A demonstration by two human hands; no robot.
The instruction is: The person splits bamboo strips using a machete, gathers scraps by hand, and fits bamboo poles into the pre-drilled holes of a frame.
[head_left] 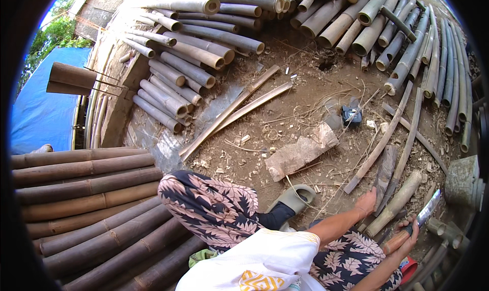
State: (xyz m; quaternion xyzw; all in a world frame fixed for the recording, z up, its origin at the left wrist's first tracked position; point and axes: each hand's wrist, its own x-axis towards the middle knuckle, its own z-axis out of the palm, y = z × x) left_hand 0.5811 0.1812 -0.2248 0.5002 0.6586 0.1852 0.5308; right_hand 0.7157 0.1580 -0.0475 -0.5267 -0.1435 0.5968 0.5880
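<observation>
My right hand [409, 234] is closed around the handle end of a large knife [429, 208], its broad bright blade pointing up and to the far right. A reddish-brown wooden piece [395, 243] lies along the same palm; whether it belongs to the knife's handle I cannot tell. My left hand [365, 202] curls against the lower left edge of a dark, weathered slab of wood [385, 175], its fingers partly hidden. Between the two hands a thick pale bamboo length [396, 203] lies slanted on the ground. Long split bamboo strips [381, 144] lean beyond my left hand.
Cut bamboo poles [224, 38] are stacked at the back, with more poles [97, 199] at the left. A rough wood block [303, 151], a small black box [351, 115] and two long strips [239, 107] lie on the chip-strewn ground. A grey container [462, 183] stands at right.
</observation>
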